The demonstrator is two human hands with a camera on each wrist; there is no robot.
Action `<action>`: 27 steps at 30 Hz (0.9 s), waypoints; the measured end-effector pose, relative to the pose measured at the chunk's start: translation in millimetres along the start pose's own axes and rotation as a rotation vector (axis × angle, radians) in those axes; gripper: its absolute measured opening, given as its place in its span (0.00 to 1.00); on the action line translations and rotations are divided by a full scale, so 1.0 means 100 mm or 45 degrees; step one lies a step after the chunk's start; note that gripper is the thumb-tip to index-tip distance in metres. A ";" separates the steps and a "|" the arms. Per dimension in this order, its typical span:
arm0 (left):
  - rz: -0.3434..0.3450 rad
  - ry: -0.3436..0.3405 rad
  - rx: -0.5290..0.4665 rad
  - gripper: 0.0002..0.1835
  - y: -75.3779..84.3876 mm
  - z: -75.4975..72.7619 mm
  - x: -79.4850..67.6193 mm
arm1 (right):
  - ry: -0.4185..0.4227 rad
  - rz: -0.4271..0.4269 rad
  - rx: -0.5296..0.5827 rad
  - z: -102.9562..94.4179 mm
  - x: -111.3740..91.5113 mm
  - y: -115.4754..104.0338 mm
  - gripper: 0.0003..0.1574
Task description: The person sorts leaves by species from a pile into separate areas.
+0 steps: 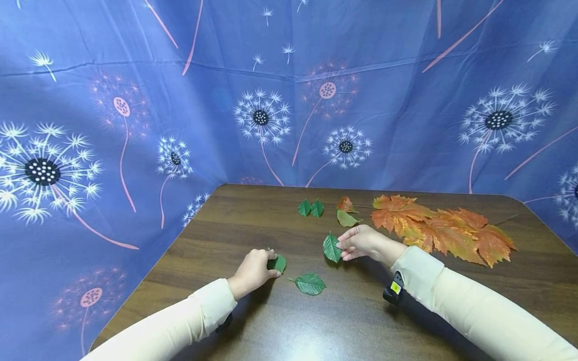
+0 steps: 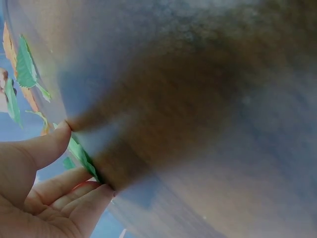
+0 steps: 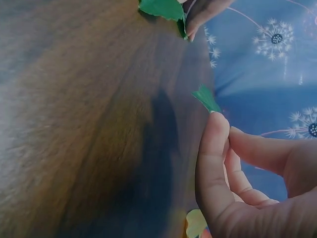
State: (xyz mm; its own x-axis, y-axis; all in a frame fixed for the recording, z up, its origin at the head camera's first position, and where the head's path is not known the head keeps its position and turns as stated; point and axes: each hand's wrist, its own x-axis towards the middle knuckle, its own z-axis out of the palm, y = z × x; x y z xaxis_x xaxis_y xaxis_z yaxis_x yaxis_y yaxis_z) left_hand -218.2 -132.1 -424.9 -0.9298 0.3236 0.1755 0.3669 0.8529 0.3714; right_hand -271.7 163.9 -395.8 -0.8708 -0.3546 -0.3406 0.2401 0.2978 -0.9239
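My right hand [image 1: 361,243] pinches a green toothed leaf [image 1: 332,247] by its edge, between thumb and fingers. In the right wrist view that leaf [image 3: 206,99] stands out beyond the fingertips, above the wood. Farther left, my left hand [image 1: 254,272] holds another green leaf [image 1: 279,263] low at the tabletop. The left wrist view has this leaf [image 2: 81,156] between the thumb and the fingers, whose tips are at the table surface. Between the two hands, slightly nearer the front, a third green leaf [image 1: 310,284] lies flat with its stem pointing left.
Two small green leaves [image 1: 310,207] lie side by side near the back of the brown wooden table [image 1: 253,215]. Right of them are a yellow-green leaf [image 1: 346,218] and a reddish one [image 1: 345,203]. Large orange autumn leaves [image 1: 444,228] spread beyond the right hand. A blue dandelion-print cloth [image 1: 289,150] hangs behind.
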 end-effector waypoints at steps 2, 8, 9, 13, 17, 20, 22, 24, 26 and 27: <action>-0.004 -0.011 -0.011 0.22 0.00 0.01 0.00 | 0.002 0.014 0.014 0.01 0.04 0.00 0.16; 0.004 -0.011 -0.005 0.22 0.00 0.01 0.00 | 0.026 0.048 0.027 0.02 0.16 -0.07 0.16; 0.002 -0.008 -0.003 0.22 0.00 0.01 0.00 | 0.030 0.047 0.027 0.03 0.18 -0.08 0.17; -0.003 -0.009 -0.007 0.22 0.00 0.00 -0.01 | 0.066 0.058 0.040 0.04 0.29 -0.12 0.18; -0.014 -0.026 -0.006 0.22 0.00 -0.01 -0.02 | 0.108 0.072 0.056 0.07 0.41 -0.14 0.19; -0.021 -0.030 -0.004 0.22 0.01 -0.03 -0.02 | 0.145 0.080 0.076 0.10 0.50 -0.15 0.20; -0.018 -0.026 -0.006 0.21 0.01 -0.03 -0.02 | 0.163 0.073 0.069 0.11 0.54 -0.16 0.21; -0.009 -0.020 -0.002 0.21 0.01 -0.04 -0.01 | 0.197 0.070 0.057 0.11 0.57 -0.18 0.21; -0.002 -0.018 0.004 0.21 0.01 -0.05 -0.01 | 0.233 0.062 0.025 0.11 0.60 -0.20 0.20; -0.003 -0.019 0.004 0.21 0.01 -0.06 -0.01 | 0.251 0.059 0.007 0.11 0.62 -0.21 0.19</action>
State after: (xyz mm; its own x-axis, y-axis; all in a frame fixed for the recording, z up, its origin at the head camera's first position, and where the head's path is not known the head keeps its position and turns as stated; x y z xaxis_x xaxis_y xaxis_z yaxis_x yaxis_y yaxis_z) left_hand -216.7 -133.7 -419.5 -0.9310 0.3275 0.1612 0.3646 0.8549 0.3690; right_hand -325.7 125.7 -399.3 -0.9259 -0.1599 -0.3423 0.2836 0.3043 -0.9094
